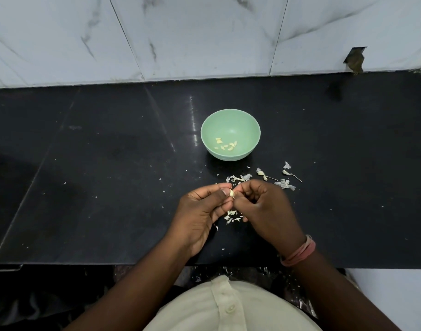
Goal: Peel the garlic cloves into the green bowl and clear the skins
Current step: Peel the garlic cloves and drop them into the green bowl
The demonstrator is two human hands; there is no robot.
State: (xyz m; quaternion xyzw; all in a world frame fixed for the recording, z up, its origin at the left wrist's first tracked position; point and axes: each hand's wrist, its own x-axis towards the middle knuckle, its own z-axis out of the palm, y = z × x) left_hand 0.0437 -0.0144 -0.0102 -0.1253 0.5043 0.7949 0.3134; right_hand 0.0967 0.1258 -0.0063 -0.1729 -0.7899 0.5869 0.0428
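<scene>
A green bowl (230, 123) stands on the black counter, with several peeled garlic cloves (226, 145) lying in its bottom. Just in front of the bowl, my left hand (202, 211) pinches a small pale garlic clove (232, 193) between thumb and fingers. My right hand (264, 206) meets it from the right, its fingertips closed on the same clove. White garlic skins (239, 178) lie scattered behind my hands, more skins (233, 216) lie under them, and other pieces (286, 183) lie to the right.
The black counter (109, 175) runs the width of the view, with tiny skin flecks spread over it. A white marble-patterned tiled wall (204, 37) rises behind it. The counter's front edge (85, 263) is close to my body.
</scene>
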